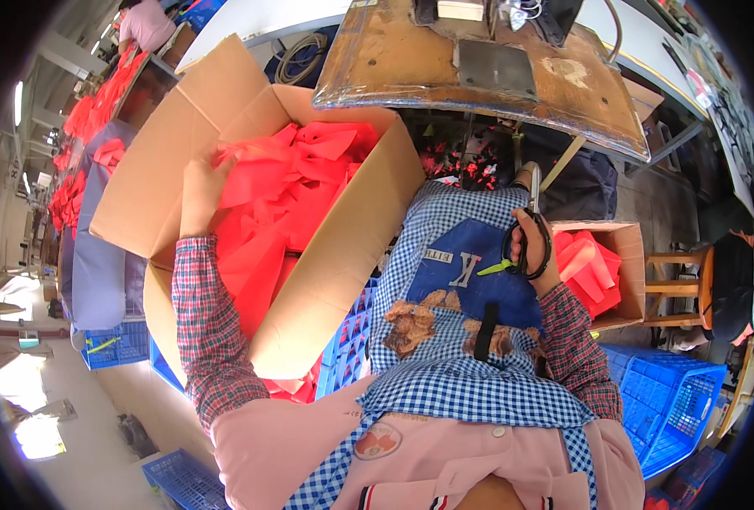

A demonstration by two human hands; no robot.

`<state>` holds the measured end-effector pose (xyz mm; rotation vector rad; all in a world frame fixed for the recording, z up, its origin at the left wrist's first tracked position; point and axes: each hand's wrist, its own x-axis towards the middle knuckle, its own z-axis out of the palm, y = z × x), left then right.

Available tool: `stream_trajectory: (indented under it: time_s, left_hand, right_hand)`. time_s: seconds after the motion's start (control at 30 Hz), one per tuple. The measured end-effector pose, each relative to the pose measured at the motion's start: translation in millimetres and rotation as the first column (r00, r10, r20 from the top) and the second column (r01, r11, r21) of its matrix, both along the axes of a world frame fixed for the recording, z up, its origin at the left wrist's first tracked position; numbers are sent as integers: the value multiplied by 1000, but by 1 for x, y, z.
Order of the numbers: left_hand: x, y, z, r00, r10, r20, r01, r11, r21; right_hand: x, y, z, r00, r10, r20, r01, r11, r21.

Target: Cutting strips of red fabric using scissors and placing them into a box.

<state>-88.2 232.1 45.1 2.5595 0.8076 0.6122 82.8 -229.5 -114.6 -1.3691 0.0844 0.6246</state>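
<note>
My left hand [205, 185] reaches into a large open cardboard box [322, 293] on my left. Its fingers are closed on the edge of a red fabric piece [262, 170], with many more red pieces heaped below and around it. My right hand [530, 242] is wrapped round the black handles of a pair of scissors [534, 197], over my lap. Their blades point away from me, and a lime-green strip [496, 268] hangs by the handles. A blue checked apron [470, 399] covers my lap beneath the right hand.
A worn wooden worktable [394, 59] stands ahead. On the right are a smaller cardboard box [632, 276] with red fabric, a blue plastic crate [662, 408] and a wooden stool [687, 285]. Another person [146, 25] is at the far left, near red fabric heaps [96, 106].
</note>
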Motion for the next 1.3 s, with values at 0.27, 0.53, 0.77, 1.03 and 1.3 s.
stream_trajectory:
  time_s: [0.27,0.53,0.77,1.03,1.3]
  left_hand:
    - [49,-95,40,870,-130,475,409,728,-551]
    - [77,-172,-29,826,-465,319,510,375,-774]
    - [71,-265,-23,565,-761,-320,820,473,322]
    - [97,-251,-38,473,-878,-67,845,474,-246]
    - [107,-238,-31,640,-765,67,434,289,-853]
  right_hand:
    - [-14,12,14,997,59,52,-68,980,185]
    - [-13,22,51,973,-21,231,-75,915,396]
    - [-21,18,48,975,-3,-220,110,873,475]
    - [-9,6,62,982,51,-183,49,864,501]
    - [-10,-16,87,983,-5,182,-38,972,232]
